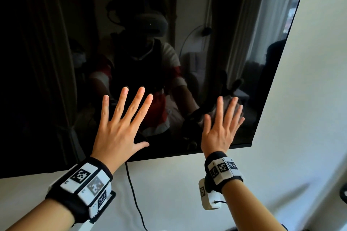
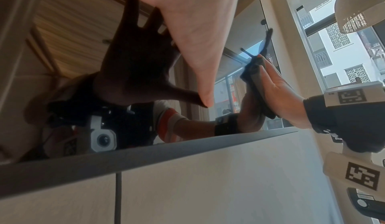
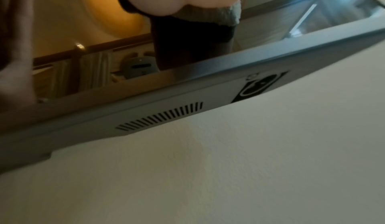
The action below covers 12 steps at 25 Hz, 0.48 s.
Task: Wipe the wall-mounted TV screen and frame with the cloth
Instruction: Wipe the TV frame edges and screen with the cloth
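Observation:
The dark TV screen [image 1: 56,62] hangs on a white wall, with a thin frame [image 1: 206,150] along its bottom edge. My left hand [image 1: 120,127] lies flat on the glass with fingers spread and holds nothing. Near the lower right corner my right hand [image 1: 221,125] presses a grey cloth [image 1: 227,104] flat against the screen with straight fingers. In the left wrist view the cloth [image 2: 257,79] is sandwiched between the right hand [image 2: 279,92] and the glass. In the right wrist view the cloth [image 3: 218,15] pokes out under the palm, just above the frame [image 3: 208,85].
A black cable [image 1: 134,193] hangs from under the TV down the white wall [image 1: 300,118]. The TV's right edge [image 1: 277,73] runs close to my right hand. Vent slots [image 3: 162,117] sit on the TV's underside. The glass mirrors me and the room.

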Available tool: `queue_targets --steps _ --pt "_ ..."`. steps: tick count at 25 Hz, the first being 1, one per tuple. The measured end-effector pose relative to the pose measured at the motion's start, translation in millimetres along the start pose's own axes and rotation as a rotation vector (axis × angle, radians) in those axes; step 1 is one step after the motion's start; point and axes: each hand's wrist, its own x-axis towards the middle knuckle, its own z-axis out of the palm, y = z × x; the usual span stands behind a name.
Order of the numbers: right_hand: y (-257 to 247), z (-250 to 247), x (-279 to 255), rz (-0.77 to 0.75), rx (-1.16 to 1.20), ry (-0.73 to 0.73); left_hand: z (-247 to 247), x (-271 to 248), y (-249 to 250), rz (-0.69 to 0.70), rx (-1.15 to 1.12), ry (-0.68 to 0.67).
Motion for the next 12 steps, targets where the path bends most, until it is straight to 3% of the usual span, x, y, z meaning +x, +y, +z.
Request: queue_targets --steps 2,3,7,12 --pt "-8.5 2.4 -1.1 0.151 0.072 0.024 -0.1 -0.4 1.2 -0.009 0.003 -0.005" --pt "-18.4 4.5 -4.0 0.141 0.089 0.02 -0.1 -0.3 2.3 -0.014 0.006 -0.009" --pt "-19.1 4.2 -14.9 -0.142 0.054 -0.042 0.2 -0.1 5.0 -0.021 0.007 -0.01" --pt "-11.8 -1.8 -10.7 0.007 0.098 -0.035 -0.4 -1.2 6.3 -0.034 0.013 -0.023"
